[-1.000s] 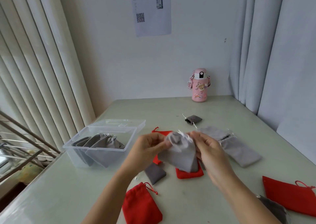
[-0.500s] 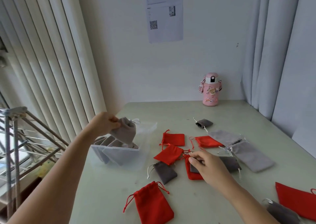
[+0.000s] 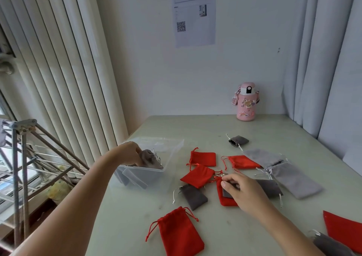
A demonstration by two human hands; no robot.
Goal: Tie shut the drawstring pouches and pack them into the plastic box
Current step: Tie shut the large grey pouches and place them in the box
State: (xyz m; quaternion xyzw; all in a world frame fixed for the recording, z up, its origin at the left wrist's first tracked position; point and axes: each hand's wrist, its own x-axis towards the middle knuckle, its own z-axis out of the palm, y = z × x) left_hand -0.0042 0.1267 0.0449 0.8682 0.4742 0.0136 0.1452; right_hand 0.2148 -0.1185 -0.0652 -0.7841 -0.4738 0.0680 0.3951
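Gripping a cinched grey pouch [image 3: 150, 158] inside the plastic box [image 3: 146, 175] to pack it, the left hand [image 3: 130, 153] curls tight; the right hand [image 3: 245, 192] apparently pinches a dark grey pouch [image 3: 271, 187], next in line.

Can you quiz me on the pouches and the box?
1. True or false: the left hand holds a grey pouch at the plastic box.
2. The pink bottle stands: A by the far wall; B inside the plastic box; C under the right hand.
3. Fill in: the right hand pinches a dark grey pouch lying on a ___ pouch.
Key: 1 true; 2 A; 3 red pouch.
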